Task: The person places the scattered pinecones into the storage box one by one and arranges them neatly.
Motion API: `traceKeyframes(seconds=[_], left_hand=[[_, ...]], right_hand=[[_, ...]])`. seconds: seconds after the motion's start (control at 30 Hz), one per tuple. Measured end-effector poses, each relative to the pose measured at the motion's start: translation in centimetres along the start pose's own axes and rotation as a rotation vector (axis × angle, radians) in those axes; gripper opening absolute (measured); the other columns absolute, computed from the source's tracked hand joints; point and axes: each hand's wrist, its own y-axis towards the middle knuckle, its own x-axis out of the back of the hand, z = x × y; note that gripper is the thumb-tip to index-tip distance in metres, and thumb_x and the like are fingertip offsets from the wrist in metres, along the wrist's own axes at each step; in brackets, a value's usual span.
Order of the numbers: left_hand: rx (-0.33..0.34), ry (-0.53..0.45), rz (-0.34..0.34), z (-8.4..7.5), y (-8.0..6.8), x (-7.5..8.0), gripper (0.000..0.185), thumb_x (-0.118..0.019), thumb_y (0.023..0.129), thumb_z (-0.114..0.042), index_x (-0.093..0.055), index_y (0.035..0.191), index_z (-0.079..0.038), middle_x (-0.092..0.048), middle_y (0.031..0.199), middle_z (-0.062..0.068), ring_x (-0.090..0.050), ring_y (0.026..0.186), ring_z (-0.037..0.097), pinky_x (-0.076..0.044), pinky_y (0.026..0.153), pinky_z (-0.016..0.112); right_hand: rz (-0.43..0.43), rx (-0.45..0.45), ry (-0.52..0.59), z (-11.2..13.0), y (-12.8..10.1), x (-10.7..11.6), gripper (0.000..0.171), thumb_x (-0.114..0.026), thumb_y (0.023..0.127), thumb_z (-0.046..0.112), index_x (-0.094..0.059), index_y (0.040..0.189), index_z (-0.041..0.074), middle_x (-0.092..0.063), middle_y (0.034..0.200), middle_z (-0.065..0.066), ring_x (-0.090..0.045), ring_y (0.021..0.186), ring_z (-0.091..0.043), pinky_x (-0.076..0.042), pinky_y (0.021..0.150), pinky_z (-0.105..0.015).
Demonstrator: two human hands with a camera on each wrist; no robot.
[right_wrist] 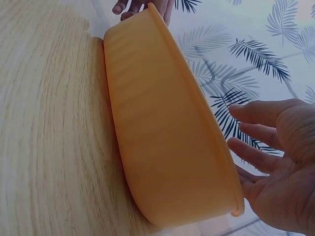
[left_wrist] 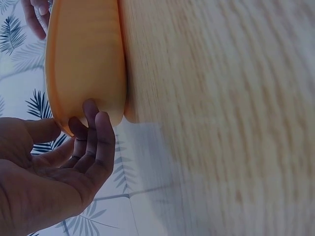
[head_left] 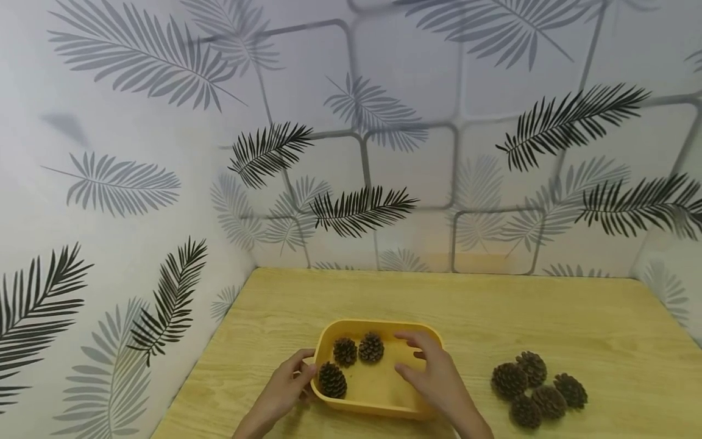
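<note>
A yellow plastic bin (head_left: 378,385) stands on the table with three pine cones (head_left: 371,347) inside, gathered toward its left end. My left hand (head_left: 285,384) grips the bin's left end. In the left wrist view, its thumb is at the rim and its fingers lie against the outer wall. Over the bin's right part is my right hand (head_left: 436,372), its fingers spread and loosely bent, with nothing between them. The right wrist view shows this right hand (right_wrist: 275,147) beside the rim, thumb and fingers apart.
Several more pine cones (head_left: 549,402) lie in a cluster on the wood-grain table (head_left: 439,299), to the right of the bin. A wall (head_left: 406,164) with a leaf pattern rises behind the table and along its left side.
</note>
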Motion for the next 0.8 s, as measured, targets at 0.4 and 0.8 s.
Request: traceKeyframes(seconds=[0.4, 0.8], left_hand=[[-0.004, -0.027, -0.004, -0.3, -0.3, -0.2, 0.055, -0.053, 0.111, -0.033, -0.045, 0.151, 0.004, -0.06, 0.095, 0.009, -0.07, 0.078, 0.025, -0.061, 0.067, 0.039], [0.007, -0.013, -0.022, 0.0, -0.1, -0.3, 0.054, -0.053, 0.11, -0.033, -0.047, 0.151, 0.002, -0.06, 0.095, 0.009, -0.069, 0.078, 0.024, -0.061, 0.067, 0.04]], right_hand=[[-0.018, -0.017, 0.003, -0.1, -1.1, 1.8, 0.05, -0.081, 0.09, 0.003, -0.066, 0.136, 0.012, -0.064, 0.134, -0.008, -0.06, 0.125, -0.037, -0.053, 0.102, -0.055], [-0.041, -0.034, 0.046, -0.6, -2.2, 3.2, 0.05, -0.08, 0.091, 0.004, -0.065, 0.138, 0.012, -0.064, 0.135, -0.009, -0.06, 0.124, -0.04, -0.054, 0.101, -0.056]])
